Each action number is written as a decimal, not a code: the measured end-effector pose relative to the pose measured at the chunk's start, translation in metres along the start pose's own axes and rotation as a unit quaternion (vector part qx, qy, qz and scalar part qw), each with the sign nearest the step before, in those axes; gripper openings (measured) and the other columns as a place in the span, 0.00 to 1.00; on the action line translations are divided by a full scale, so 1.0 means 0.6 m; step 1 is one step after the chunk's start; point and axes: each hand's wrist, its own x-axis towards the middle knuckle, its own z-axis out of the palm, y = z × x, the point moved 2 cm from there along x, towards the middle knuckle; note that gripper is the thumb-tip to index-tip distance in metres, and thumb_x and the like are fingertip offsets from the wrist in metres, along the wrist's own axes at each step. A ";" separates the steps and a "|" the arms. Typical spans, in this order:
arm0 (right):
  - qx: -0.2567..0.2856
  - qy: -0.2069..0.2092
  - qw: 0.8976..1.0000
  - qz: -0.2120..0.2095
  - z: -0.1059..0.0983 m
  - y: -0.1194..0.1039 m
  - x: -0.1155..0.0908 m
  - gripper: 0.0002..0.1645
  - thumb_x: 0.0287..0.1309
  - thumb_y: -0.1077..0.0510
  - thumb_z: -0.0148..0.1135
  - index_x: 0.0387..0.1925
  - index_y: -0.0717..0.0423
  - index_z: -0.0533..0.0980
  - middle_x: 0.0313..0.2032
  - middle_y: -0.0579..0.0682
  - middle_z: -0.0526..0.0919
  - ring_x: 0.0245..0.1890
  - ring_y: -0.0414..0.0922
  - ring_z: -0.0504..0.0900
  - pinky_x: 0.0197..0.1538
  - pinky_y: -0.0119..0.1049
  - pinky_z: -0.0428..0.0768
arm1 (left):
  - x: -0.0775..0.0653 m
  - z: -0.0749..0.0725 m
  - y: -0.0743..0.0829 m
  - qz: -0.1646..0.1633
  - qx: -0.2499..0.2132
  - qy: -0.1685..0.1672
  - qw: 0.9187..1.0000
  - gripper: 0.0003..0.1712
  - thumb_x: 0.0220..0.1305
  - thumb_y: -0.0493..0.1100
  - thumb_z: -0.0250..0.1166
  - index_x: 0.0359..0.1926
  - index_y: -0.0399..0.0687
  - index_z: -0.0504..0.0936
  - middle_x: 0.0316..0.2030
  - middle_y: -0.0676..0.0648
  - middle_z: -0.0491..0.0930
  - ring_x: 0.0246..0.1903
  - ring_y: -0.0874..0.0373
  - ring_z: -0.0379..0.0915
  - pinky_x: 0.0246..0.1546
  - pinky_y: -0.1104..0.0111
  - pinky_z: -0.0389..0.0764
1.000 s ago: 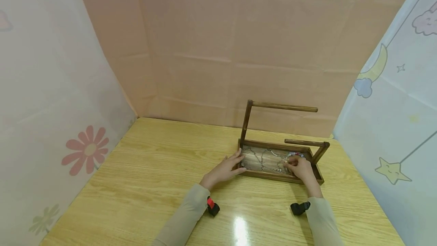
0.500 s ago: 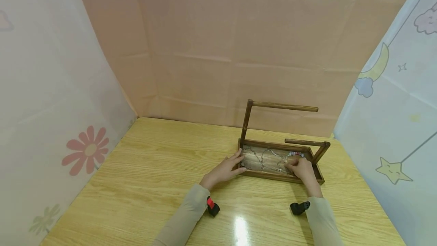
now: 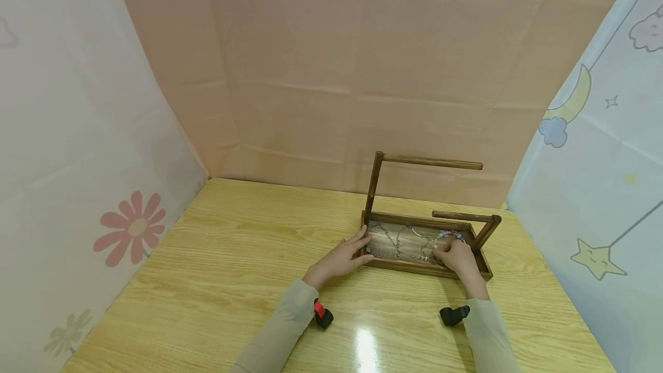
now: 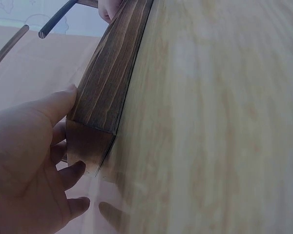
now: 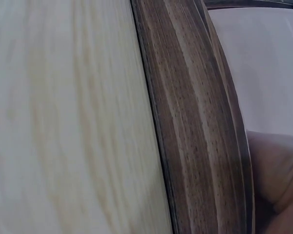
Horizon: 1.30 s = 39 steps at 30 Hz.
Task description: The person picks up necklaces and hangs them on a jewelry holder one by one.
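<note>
A dark brown wooden jewelry stand with a shallow tray base (image 3: 404,265) sits on the table, right of centre. Against the tray's left front corner rests my left hand (image 3: 339,257), its fingers loosely spread; the left wrist view has the thumb (image 4: 63,103) on the long front wall and the other fingers by the end wall. Inside the tray's right part my right hand (image 3: 458,258) has curled fingers, pinching a colourful beaded bracelet (image 3: 449,234). The right wrist view shows only part of that hand (image 5: 278,175) behind the tray wall, its fingertips hidden.
Thin chains (image 3: 397,243) lie in the tray, left of my right hand. Two wooden bars, a tall one (image 3: 432,161) and a low one (image 3: 463,216), reach over the tray from posts at opposite ends. Cloth walls (image 3: 290,73) stand behind and beside the table.
The beaded bracelet has shifted slightly under my right fingertips, and more of its beads show. My left hand stays at the tray's corner.
</note>
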 end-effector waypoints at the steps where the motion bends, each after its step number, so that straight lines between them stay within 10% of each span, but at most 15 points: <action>1: -0.001 0.001 1.000 0.002 0.000 0.000 0.000 0.27 0.55 0.55 0.58 0.08 0.48 0.57 0.08 0.40 0.53 0.12 0.37 0.50 0.19 0.31 0.55 | 0.000 0.000 0.000 0.000 0.000 0.000 1.000 0.37 0.69 0.61 0.44 0.72 0.49 0.50 0.73 0.51 0.34 0.70 0.53 0.43 0.68 0.47 0.42; 32: -0.012 -0.020 1.000 0.000 -0.002 0.011 0.004 0.26 0.69 0.52 0.39 0.13 0.53 0.58 0.12 0.46 0.58 0.14 0.41 0.56 0.21 0.34 0.60 | -0.001 -0.001 0.001 0.001 0.001 0.006 1.000 0.37 0.69 0.62 0.43 0.72 0.49 0.51 0.73 0.51 0.34 0.69 0.51 0.46 0.68 0.46 0.42; 39: 0.032 -0.030 0.999 -0.022 -0.011 0.018 0.004 0.25 0.71 0.54 0.38 0.32 0.69 0.76 0.19 0.51 0.75 0.19 0.41 0.69 0.23 0.35 0.68 | -0.001 -0.001 0.001 0.001 0.002 0.002 1.000 0.38 0.69 0.62 0.43 0.72 0.48 0.51 0.73 0.51 0.34 0.70 0.52 0.44 0.68 0.46 0.42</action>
